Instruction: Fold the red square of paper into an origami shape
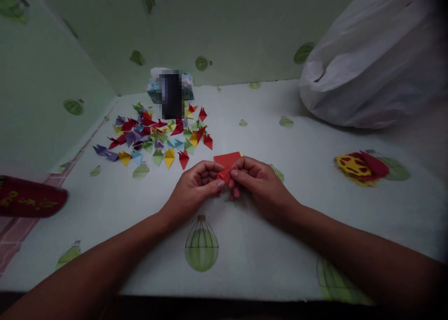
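My left hand (204, 182) and my right hand (257, 182) meet over the middle of the table. Between their thumbs and fingers they pinch a small folded piece of red paper (224, 175), partly hidden by the fingertips. Just behind it lies a flat red paper sheet (227, 158), with a bit of yellow showing at its right corner. Beyond my left hand spreads a loose pile of folded paper cranes (157, 138) in red, purple, green, yellow and blue.
A tissue box (188, 89) stands behind the cranes, with a dark, partly blurred object (172, 98) before it. A large white plastic bag (364, 73) fills the back right. Red and yellow cut-out pieces (360, 166) lie at right. A dark red item with gold characters (33, 197) sits at left.
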Demonstrator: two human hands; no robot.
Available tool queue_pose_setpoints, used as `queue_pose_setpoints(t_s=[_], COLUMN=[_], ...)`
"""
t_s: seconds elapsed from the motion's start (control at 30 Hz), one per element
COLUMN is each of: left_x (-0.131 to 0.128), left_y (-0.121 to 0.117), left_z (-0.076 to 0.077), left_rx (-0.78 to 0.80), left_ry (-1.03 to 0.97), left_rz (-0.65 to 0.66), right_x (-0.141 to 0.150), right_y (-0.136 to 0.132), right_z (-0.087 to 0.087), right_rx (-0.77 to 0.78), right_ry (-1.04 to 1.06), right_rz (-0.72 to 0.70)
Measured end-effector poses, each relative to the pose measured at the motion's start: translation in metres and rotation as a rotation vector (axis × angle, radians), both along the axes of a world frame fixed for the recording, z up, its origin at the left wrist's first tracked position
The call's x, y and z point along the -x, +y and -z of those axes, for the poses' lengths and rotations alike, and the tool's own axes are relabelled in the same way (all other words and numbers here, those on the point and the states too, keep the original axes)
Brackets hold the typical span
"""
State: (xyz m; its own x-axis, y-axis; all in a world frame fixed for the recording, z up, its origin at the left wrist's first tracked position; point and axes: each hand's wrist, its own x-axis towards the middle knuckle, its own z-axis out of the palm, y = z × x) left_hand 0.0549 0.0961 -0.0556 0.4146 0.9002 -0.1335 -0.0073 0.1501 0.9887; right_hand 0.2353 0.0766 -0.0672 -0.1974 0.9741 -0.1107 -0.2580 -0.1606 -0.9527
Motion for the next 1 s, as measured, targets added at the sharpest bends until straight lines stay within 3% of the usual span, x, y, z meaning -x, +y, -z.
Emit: queue_pose_setpoints(t_s=[0.13, 0.37, 0.77, 1.0], left_x=[0.0005, 0.0013, -0.0008, -0.0012], left_y=[0.0001, 0.0, -0.0032, -0.0061], left_z=[0.0001, -0.0015, 0.0016, 0.0017], left_rx=[-0.055, -0.211, -0.204, -0.207], left_ry=[-0.014, 0.052, 0.025, 0.077], left_rz=[-0.051, -0.081, -0.078, -0.144], right_x=[-0.0008, -0.0026, 0.0014, 0.0014], right_y=[-0.0006, -0.002, -0.0044, -0.0044], right_z=[0.0009, -0.0039, -0.0023, -0.0012], right_rx=[0.015, -0.02, -0.053, -0.029], right_ry=[0.031, -0.119, -0.125, -0.11], right_rz=[-0.049, -0.104, 0.06, -0.072])
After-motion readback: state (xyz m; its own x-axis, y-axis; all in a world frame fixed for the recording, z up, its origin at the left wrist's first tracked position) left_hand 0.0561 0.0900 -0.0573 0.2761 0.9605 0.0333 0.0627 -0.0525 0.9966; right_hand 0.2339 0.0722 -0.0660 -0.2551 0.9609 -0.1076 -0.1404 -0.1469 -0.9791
